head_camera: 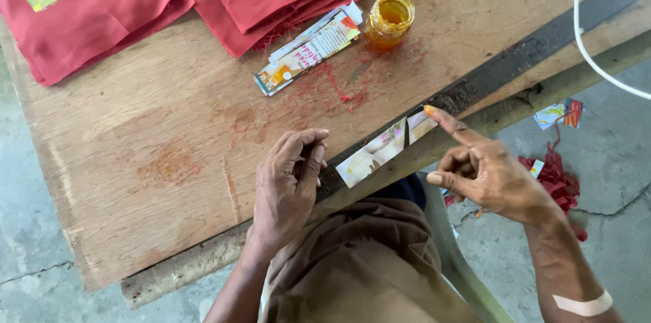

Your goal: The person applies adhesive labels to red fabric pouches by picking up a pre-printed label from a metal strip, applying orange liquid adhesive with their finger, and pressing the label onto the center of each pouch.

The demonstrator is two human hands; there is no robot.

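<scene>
Both hands empty: left hand (288, 184) loosely curled, right hand's (485, 174) glue-tipped forefinger touching paper strip (383, 151).

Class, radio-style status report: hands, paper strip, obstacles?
Left hand loosely curled, empty, on board. Right hand forefinger on paper strip. Glue jar apart.

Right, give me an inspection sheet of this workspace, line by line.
Surface: wooden board, worn, with reddish stains near its middle.
Job's things: printed paper strip lying on the dark metal bar; open glass jar of orange paste.
Clutter: two piles of folded red cloth, a stack of paper strips, red scraps on the floor.
Hands: right hand with orange-tipped forefinger at the strip's end; left hand resting on the board, holding nothing.
Cables: white cable crossing the top right corner.
Surroundings: cracked concrete floor.
</scene>
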